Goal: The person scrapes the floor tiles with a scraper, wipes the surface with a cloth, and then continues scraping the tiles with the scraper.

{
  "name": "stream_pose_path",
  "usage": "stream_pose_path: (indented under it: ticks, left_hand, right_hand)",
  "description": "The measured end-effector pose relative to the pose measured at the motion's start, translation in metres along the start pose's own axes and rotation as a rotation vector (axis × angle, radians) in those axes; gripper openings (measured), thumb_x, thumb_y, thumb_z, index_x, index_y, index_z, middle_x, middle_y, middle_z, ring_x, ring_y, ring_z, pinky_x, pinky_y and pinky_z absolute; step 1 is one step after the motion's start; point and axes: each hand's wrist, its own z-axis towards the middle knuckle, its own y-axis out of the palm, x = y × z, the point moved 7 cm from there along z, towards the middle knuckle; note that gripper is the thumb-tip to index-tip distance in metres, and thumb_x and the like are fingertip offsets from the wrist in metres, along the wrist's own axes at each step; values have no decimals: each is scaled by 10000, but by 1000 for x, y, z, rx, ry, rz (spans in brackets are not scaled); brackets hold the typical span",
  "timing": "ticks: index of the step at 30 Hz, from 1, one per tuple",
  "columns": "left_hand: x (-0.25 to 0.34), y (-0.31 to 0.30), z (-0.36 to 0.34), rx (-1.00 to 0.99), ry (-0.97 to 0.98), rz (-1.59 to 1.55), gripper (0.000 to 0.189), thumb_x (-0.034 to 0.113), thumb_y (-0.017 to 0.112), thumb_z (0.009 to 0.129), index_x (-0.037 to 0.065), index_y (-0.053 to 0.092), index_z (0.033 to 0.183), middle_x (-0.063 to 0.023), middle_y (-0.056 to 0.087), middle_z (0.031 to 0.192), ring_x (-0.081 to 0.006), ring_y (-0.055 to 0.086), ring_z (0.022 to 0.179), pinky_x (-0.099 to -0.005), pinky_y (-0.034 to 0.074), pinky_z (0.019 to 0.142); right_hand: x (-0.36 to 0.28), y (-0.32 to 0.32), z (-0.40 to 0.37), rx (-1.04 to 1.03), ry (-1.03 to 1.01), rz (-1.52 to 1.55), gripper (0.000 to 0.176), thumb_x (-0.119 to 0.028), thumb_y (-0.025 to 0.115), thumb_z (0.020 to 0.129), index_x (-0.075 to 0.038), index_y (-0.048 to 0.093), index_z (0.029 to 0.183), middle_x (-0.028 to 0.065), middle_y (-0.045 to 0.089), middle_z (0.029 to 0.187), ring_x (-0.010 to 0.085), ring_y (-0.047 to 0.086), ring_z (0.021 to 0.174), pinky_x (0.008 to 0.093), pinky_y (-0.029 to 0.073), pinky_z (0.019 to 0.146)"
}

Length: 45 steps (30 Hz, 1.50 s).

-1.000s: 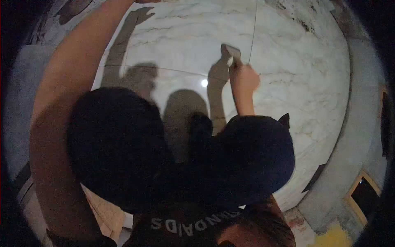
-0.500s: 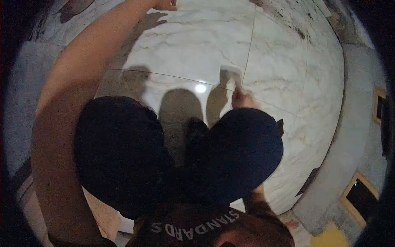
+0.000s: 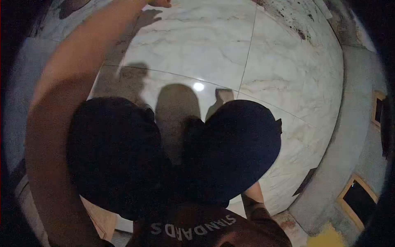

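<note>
My left arm reaches forward along the left side, and my left hand (image 3: 159,3) is at the top edge, partly cut off. It is over or on the pale marbled tile floor (image 3: 197,41), and its shadow shows fingers apart. I see nothing held in it. My right forearm (image 3: 253,193) passes beneath my right knee (image 3: 242,131), which hides my right hand. Just beyond that knee lies a dark, straight-edged shadow (image 3: 224,94); what casts it is hidden.
A grey raised ledge (image 3: 358,94) runs along the right, beside wooden-framed dark panels (image 3: 360,199). Dark dirt (image 3: 300,31) marks the floor at the upper right. A dark flat piece (image 3: 305,182) lies by the ledge, and a yellow patch (image 3: 327,236) is at the lower right.
My right hand, which showed beyond my right knee, has drawn back out of sight behind it, and its shadow has pulled nearer. My left hand has shifted slightly up and left.
</note>
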Motion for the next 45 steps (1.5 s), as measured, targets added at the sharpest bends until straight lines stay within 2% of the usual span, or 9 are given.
stream_pose_path:
  ticks: [13,15,22,25,28,30,33,35,45]
  left_hand:
    - [18,14,-2,-168,-59,90,621,425,598,975,75,446,1465,-125,339,1572,-316,388,1398,-468,394,1103]
    - [-2,20,46,214,193,330,525,427,649,935,46,589,1291,-169,648,1185,-315,636,1107,-422,505,960]
    - [45,0,-10,257,169,1,513,419,629,954,48,580,1305,-187,665,1188,-298,669,1034,-408,542,898]
    - [30,17,-21,176,559,130,505,404,643,944,55,582,1304,-184,665,1183,-298,669,1035,-414,536,908]
    - [8,19,-1,94,179,56,505,395,646,942,48,582,1302,-183,665,1177,-307,662,1052,-415,525,932]
    - [4,15,12,236,374,65,477,387,641,947,52,591,1283,-180,653,1188,-305,655,1066,-420,518,947]
    - [31,8,-17,224,-131,-365,463,393,631,951,70,594,1280,-180,637,1226,-312,641,1099,-432,511,961]
    - [19,29,12,205,192,264,477,414,629,951,84,589,1294,-183,636,1234,-319,633,1120,-443,512,959]
    - [10,11,-20,235,160,49,493,384,624,954,24,574,1288,-192,642,1207,-304,661,1043,-420,528,905]
  right_hand:
    - [34,1,-2,-52,163,49,292,-346,599,938,-248,683,1200,162,664,822,365,691,713,477,536,600]
    - [44,20,-11,71,155,39,287,-373,629,923,-271,700,1182,155,661,748,367,684,710,458,537,594]
    - [28,-15,0,-201,177,33,309,-348,591,938,-187,665,1191,119,672,978,344,684,684,475,542,613]
    - [30,31,-29,-56,75,92,351,-337,592,933,-275,609,1279,98,668,967,342,675,662,473,530,589]
    - [21,10,28,18,191,3,319,-392,543,976,-335,629,1278,96,677,851,344,694,744,464,537,605]
    - [16,1,31,66,164,15,321,-392,555,967,-341,627,1276,91,670,827,335,688,710,453,531,576]
    - [11,8,4,84,144,-4,310,-378,583,947,-345,646,1249,103,663,791,328,674,633,443,513,511]
    - [9,13,5,82,130,21,319,-348,587,941,-325,630,1257,101,663,818,331,673,626,448,505,496]
    - [65,67,-39,-46,10,216,443,-309,634,923,-335,566,1360,110,685,844,299,687,667,441,536,560]
